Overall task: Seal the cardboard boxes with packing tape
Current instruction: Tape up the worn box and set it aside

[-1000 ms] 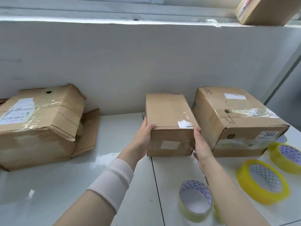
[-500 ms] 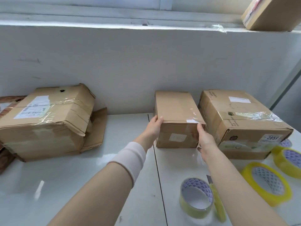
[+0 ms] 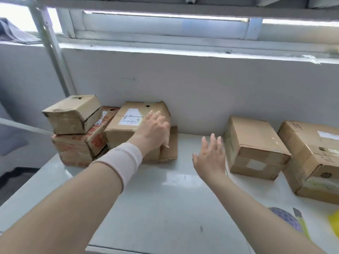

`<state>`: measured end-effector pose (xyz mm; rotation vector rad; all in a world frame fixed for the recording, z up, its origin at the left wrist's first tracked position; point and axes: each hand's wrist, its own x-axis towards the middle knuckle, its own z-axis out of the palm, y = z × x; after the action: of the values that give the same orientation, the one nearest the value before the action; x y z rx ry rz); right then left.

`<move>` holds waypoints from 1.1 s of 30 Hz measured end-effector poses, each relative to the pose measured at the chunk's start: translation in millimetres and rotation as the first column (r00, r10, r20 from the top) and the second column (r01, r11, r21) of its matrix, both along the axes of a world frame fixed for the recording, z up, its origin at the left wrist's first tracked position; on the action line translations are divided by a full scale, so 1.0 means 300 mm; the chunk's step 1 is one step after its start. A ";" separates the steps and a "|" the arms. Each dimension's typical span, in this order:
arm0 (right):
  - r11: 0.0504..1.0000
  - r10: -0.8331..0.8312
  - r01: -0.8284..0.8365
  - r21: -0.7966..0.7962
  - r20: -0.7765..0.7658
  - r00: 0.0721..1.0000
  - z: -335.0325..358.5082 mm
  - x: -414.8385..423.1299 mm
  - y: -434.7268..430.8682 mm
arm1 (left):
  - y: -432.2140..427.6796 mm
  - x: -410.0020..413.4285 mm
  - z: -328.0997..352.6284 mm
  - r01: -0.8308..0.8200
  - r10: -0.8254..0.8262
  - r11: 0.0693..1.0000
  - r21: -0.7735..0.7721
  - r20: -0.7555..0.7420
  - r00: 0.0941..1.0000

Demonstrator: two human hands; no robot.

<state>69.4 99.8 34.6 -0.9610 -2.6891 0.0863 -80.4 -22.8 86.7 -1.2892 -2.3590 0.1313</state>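
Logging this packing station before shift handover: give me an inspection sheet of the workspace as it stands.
Surface: white table, glossy.
Job's things: labelled box with loose flap, left of centre; plain box and large box, both taped, at right; tape roll at lower right, blurred.
Clutter: dented box stacked on red-printed box, far left.
Grippers: left hand open over labelled box, contact unclear; right hand open above table, empty.
Cables: nothing seen.
Surroundings: wall, window, metal post.

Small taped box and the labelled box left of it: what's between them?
Head view: only the right hand, open, over bare white table between the small taped box and the labelled box, whose loose flap stands at that side.
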 end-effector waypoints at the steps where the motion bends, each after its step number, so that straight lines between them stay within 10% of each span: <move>1: 0.997 0.038 -0.041 0.065 0.044 0.998 0.011 -0.037 -0.030 | -0.065 -0.039 0.012 -0.044 0.043 0.999 -0.009 -0.012 0.999; 14: 0.951 0.109 -0.187 0.245 0.300 0.948 0.005 -0.327 -0.153 | -0.448 -0.308 -0.104 -0.375 0.350 0.926 0.053 0.259 0.900; 18: 0.967 0.166 -0.175 -0.188 -0.058 0.984 -0.022 -0.390 -0.127 | -0.419 -0.366 -0.126 -0.474 0.233 0.839 0.267 0.611 0.757; 21: 0.708 0.039 -0.267 -0.654 -0.341 0.939 -0.032 -0.428 -0.139 | -0.374 -0.392 -0.145 -0.560 0.093 0.754 0.344 0.788 0.609; 26: 0.228 -0.259 -0.333 -0.915 -0.387 0.885 -0.080 -0.458 -0.196 | -0.333 -0.378 -0.191 -0.768 -0.318 0.497 0.404 0.908 0.272; 33: 0.268 -0.386 -0.320 -0.909 -0.405 0.829 -0.079 -0.276 -0.186 | -0.339 -0.178 -0.241 -0.768 -0.467 0.477 0.427 0.864 0.191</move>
<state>-13.3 43.9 11.0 -0.9757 -1.7653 1.9237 -133.9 -124.4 14.4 -0.3065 -2.5820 -2.3339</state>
